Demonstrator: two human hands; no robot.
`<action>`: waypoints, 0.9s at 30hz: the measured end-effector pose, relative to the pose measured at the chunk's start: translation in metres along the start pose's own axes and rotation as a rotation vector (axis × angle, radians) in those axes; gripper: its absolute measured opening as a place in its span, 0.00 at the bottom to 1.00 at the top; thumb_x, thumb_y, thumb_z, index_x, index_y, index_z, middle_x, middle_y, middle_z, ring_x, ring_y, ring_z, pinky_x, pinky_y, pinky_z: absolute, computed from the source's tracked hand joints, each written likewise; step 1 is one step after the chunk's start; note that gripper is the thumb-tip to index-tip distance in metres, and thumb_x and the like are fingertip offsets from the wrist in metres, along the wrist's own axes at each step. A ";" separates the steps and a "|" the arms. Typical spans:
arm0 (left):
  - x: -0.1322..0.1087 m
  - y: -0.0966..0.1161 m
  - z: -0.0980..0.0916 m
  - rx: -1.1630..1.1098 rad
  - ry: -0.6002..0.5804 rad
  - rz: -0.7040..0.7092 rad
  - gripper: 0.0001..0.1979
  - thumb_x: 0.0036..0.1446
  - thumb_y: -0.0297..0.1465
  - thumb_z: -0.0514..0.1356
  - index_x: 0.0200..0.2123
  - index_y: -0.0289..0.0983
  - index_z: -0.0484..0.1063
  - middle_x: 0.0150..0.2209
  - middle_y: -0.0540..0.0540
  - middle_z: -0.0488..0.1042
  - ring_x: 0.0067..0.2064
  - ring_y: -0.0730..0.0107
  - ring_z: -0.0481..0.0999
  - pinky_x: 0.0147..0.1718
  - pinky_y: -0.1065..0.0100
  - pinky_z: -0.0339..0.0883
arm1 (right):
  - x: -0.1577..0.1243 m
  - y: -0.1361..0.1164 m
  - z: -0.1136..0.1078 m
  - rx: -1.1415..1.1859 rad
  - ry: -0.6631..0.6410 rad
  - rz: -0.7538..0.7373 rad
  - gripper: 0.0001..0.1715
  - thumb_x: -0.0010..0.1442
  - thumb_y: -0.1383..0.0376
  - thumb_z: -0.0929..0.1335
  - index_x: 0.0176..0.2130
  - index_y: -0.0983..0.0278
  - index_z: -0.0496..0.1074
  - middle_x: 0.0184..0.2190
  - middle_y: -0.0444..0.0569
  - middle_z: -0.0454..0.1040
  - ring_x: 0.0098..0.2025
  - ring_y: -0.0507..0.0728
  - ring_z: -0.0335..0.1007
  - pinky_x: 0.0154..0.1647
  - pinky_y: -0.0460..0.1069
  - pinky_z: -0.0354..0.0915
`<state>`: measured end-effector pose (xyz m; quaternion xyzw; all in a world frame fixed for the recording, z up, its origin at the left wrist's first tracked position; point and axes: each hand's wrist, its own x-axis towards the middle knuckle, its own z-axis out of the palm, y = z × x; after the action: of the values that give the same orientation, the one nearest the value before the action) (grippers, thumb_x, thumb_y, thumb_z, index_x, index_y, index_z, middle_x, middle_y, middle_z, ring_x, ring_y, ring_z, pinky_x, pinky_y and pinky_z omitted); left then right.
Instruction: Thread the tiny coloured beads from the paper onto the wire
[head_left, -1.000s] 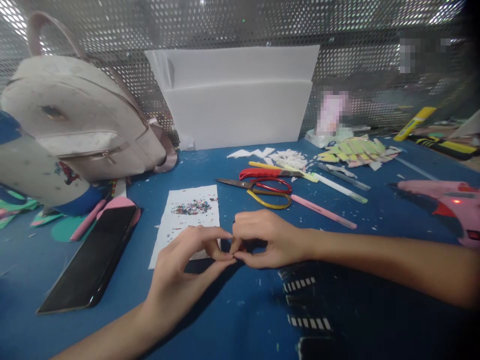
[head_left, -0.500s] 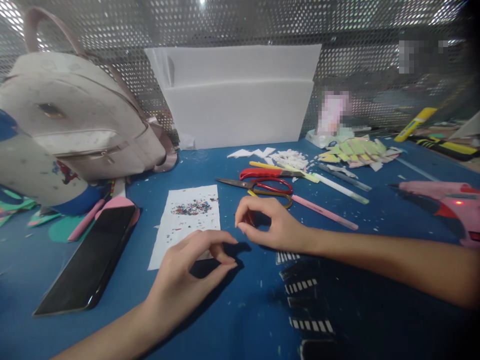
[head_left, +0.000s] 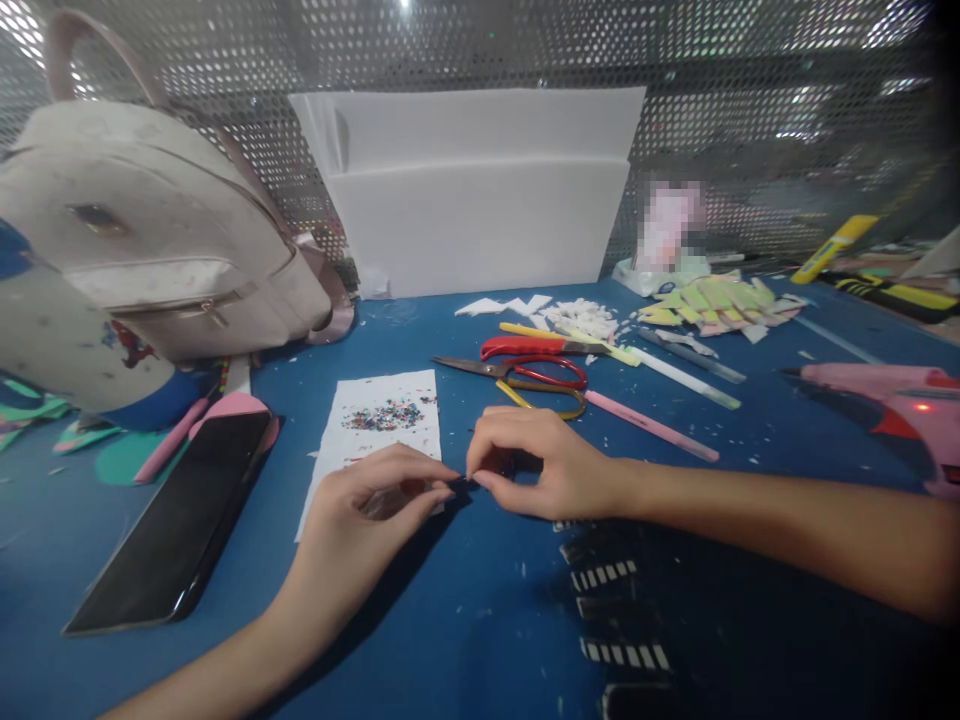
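Observation:
My left hand (head_left: 367, 515) is in a pinch over the lower edge of a white sheet of paper (head_left: 319, 500). Facing it, my right hand (head_left: 551, 465) also pinches, its fingertips nearly meeting the left ones. A tiny dark piece shows between the two sets of fingertips, too small to name. Colourful specks like sequins (head_left: 386, 414) are scattered on the paper. Just beyond my right hand lie scissors (head_left: 480, 368) with red and yellowish handles. Below that wrist runs a row of small black-and-white striped pieces (head_left: 622, 654), partly hidden in shadow.
A black phone (head_left: 176, 520) and a pale backpack (head_left: 172, 230) are at left. Behind the scissors lie a red-handled cutter (head_left: 521, 347), a pink pen (head_left: 652, 427) and white scraps (head_left: 585, 318). A pink glue gun (head_left: 892, 385) with a lit red light lies at right.
My left hand has moved slightly up, and its fingertips have closed together. My right hand has dropped a little, its fingers pinched. A small dark piece now shows between them.

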<state>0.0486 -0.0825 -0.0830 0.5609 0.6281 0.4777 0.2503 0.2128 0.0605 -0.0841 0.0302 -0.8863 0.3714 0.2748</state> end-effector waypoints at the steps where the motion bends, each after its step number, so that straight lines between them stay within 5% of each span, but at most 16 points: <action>1: 0.000 0.000 0.000 0.001 -0.003 0.010 0.08 0.53 0.25 0.64 0.32 0.45 0.79 0.31 0.52 0.78 0.35 0.72 0.76 0.33 0.74 0.70 | 0.000 0.000 0.000 -0.006 -0.002 0.002 0.04 0.57 0.73 0.66 0.33 0.66 0.69 0.26 0.42 0.67 0.30 0.48 0.61 0.32 0.44 0.59; 27: -0.001 0.007 0.001 0.082 -0.298 0.048 0.07 0.63 0.25 0.54 0.33 0.39 0.69 0.35 0.50 0.69 0.37 0.73 0.70 0.37 0.71 0.63 | 0.000 0.000 0.000 -0.051 0.023 0.120 0.06 0.58 0.74 0.63 0.35 0.65 0.67 0.30 0.43 0.68 0.30 0.49 0.60 0.34 0.46 0.59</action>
<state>0.0526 -0.0836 -0.0776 0.6503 0.5895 0.3688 0.3060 0.2127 0.0611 -0.0840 -0.0346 -0.8926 0.3647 0.2629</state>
